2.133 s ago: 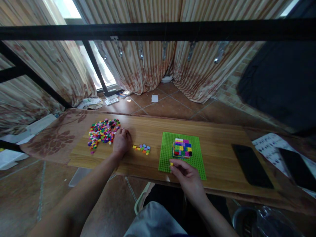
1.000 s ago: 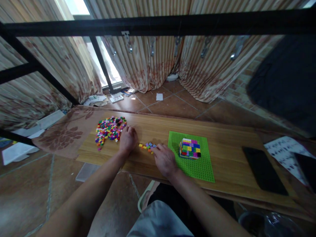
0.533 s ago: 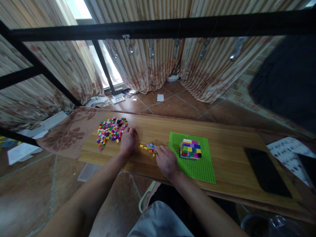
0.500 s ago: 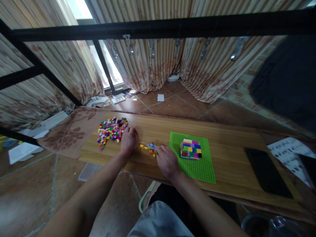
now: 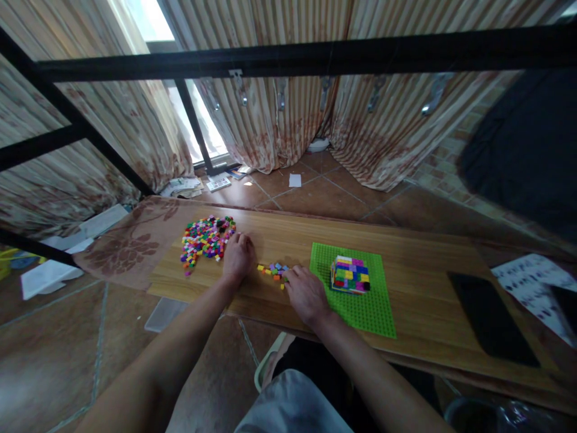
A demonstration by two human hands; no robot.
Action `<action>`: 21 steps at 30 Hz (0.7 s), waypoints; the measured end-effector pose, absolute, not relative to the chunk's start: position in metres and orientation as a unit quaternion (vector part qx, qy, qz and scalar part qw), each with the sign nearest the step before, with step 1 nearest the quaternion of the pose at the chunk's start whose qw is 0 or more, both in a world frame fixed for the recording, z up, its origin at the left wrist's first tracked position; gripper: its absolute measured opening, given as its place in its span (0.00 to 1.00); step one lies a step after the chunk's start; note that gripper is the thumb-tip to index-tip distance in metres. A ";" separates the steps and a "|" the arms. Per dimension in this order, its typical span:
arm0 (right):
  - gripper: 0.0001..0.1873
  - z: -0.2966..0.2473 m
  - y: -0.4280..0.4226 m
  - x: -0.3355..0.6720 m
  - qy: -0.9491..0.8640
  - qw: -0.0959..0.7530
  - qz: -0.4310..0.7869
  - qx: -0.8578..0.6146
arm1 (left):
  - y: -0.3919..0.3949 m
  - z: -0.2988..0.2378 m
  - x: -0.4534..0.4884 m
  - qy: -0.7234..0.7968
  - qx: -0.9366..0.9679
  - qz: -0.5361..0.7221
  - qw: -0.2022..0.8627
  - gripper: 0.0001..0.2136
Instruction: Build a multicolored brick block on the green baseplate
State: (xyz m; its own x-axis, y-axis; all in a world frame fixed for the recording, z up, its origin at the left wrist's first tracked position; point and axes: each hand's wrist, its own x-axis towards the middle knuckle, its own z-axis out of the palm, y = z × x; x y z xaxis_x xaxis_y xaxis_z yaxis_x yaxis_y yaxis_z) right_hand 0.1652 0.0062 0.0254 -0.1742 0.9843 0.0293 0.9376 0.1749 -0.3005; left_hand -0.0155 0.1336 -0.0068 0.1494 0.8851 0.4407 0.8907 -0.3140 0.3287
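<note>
My left hand rests on the table beside a heap of small coloured building bricks. Its fingers are curled closed; whatever they hold is too small to see. Over a short row of loose bricks is my right hand, fingertips bent together at the row's right end. Those fingers hide what is between them. Just right of that hand lies a green baseplate. A block built of many coloured bricks stands on it.
A dark flat slab like a phone or tablet lies at the wooden table's right end, near a printed sheet. A black metal bar crosses above the far side. A clear plastic lid sits below the left front edge.
The view has shifted slightly. Both hands keep nearly the same places, the left by the heap and the right at the row of bricks. The built block is unchanged.
</note>
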 end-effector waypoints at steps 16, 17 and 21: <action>0.07 0.035 0.002 0.164 -0.756 0.139 0.121 -0.629 | 0.135 -0.007 -0.017 -0.581 -0.762 -0.286 0.003 0.08; 0.07 0.037 -0.003 0.165 -0.753 0.165 0.129 -0.625 | 0.135 -0.007 -0.017 -0.581 -0.762 -0.287 0.004 0.08; 0.08 0.046 -0.033 0.181 -0.719 0.282 0.151 -0.617 | 0.136 -0.007 -0.017 -0.576 -0.766 -0.284 0.013 0.08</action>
